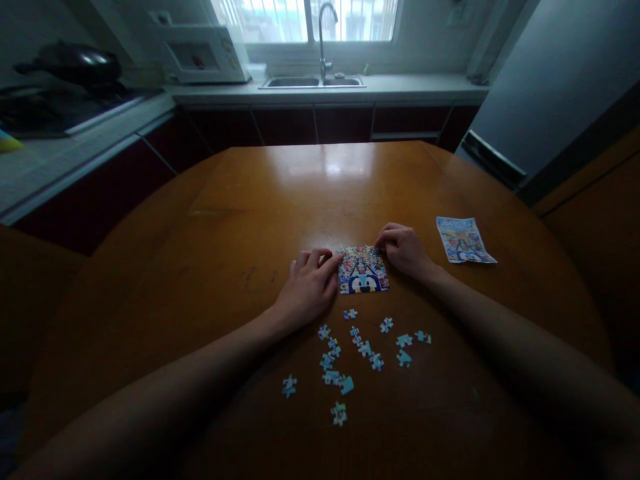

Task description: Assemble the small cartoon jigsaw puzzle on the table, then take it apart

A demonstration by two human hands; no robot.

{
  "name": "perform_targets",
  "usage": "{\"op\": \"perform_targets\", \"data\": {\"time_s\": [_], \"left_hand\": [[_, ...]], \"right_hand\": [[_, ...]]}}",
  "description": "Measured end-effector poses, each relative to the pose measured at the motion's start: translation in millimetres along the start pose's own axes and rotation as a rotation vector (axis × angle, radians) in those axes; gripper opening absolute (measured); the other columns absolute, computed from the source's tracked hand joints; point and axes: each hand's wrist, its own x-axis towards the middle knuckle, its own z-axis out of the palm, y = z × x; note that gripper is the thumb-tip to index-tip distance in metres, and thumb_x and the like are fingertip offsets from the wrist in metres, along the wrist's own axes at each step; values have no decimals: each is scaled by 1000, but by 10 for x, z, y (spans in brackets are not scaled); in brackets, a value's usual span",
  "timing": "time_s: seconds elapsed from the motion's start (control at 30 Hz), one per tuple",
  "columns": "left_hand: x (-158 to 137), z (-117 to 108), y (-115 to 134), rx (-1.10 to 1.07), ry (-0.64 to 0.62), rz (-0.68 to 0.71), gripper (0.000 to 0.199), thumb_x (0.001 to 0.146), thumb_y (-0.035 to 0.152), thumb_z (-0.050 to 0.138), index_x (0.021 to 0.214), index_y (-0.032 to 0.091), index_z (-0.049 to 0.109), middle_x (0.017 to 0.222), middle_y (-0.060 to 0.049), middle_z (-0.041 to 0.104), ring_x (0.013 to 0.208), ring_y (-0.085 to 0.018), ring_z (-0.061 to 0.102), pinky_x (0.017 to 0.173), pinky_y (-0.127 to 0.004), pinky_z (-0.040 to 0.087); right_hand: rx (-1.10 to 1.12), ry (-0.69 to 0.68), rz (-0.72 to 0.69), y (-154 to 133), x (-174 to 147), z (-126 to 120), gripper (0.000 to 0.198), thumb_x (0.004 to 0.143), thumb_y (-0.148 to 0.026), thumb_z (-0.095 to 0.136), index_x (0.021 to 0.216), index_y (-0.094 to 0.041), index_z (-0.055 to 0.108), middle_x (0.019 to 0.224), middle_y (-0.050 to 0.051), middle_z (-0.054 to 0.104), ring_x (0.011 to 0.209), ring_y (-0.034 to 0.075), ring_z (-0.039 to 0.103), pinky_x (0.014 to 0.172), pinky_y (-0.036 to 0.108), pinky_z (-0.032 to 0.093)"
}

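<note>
A partly assembled jigsaw puzzle [363,273] lies flat on the wooden table, with a blue dog's face along its near edge and an uneven far edge. My left hand [311,283] rests along its left side, fingers loosely apart and one fingertip touching the upper left corner. At the upper right corner is my right hand [401,248], its fingers bent and pressed together; whatever may be between them is hidden. Nearer to me are several loose puzzle pieces, mostly light blue, among them a piece [387,325] on the right and another piece [339,414] closest to me.
A creased picture sheet [464,240] lies to the right on the round wooden table [240,200]. Beyond the table are a counter with a sink [293,83], a microwave [200,55] and a pan [75,63] on the stove. A fridge [555,80] stands at the right.
</note>
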Motion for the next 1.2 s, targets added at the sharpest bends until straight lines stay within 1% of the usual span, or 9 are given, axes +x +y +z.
{"op": "perform_targets", "data": {"time_s": [0.13,0.43,0.77,0.97,1.2], "left_hand": [[3,2,0,5,-3,-7,41,102,31,46,142,27,56,134,-9,55,118,-31,44,104,-50,41],[2,15,1,2,8,-10,43,101,30,46,143,31,55,134,-9,55,119,-31,44,103,-51,42],[7,4,15,10,-7,-19,42,101,30,47,142,27,56,134,-9,55,119,-31,45,104,-51,41],[8,-10,15,8,-2,-14,41,102,31,47,141,29,56,135,-9,54,119,-31,44,104,-50,42],[6,7,19,19,3,-16,41,102,30,47,143,27,54,135,-9,55,118,-31,45,102,-50,43]], "right_hand": [[3,-9,-4,10,2,3,29,75,-2,51,65,-19,72,82,6,68,74,19,62,73,33,50],[4,4,0,5,9,-3,30,75,-2,51,64,-20,72,79,6,67,74,19,62,72,34,49],[-8,-16,8,2,9,-7,29,74,-3,51,64,-20,73,80,6,68,75,19,63,74,34,50],[-1,-12,13,-3,10,-5,29,75,-5,51,64,-20,74,80,7,68,74,20,63,73,36,50],[-25,-25,23,14,12,-6,29,75,-5,51,65,-20,73,80,7,68,74,19,62,73,35,49]]}}
